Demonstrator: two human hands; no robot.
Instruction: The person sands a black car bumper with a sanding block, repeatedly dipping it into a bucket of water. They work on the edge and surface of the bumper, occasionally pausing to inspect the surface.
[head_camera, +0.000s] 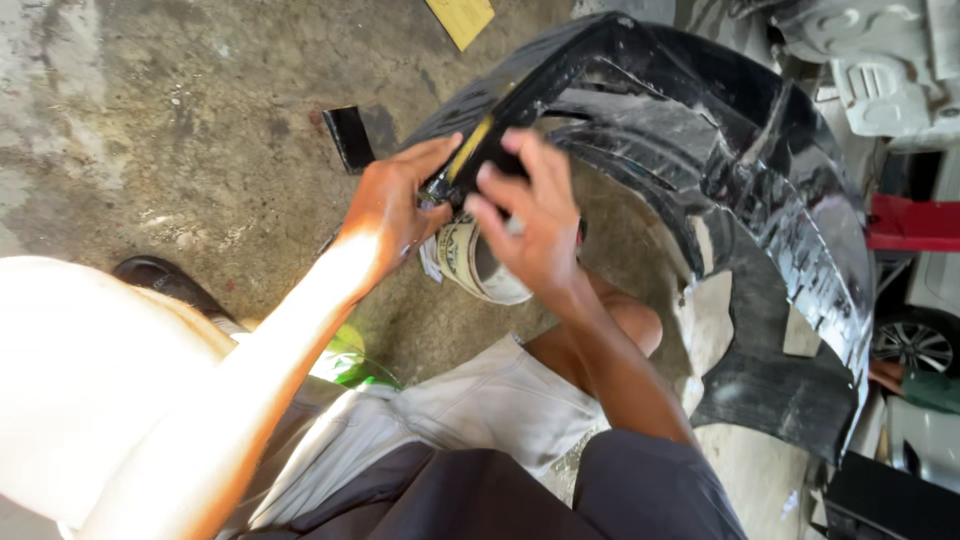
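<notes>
Both hands work at the edge of a black car bumper (760, 190) over the concrete floor (200, 150). Left hand (395, 205) pinches a small black-and-yellow tool (478, 150) w/ curled fingers; right hand (535, 220) closed round the same tool (a tape roll (470, 262) sits just below).

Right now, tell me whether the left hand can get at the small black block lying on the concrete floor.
Probably yes. The small black block lies on bare concrete floor just beyond the left hand, with nothing between them. But that hand is busy gripping the black tool with the right hand, so it would have to let go first.
</notes>
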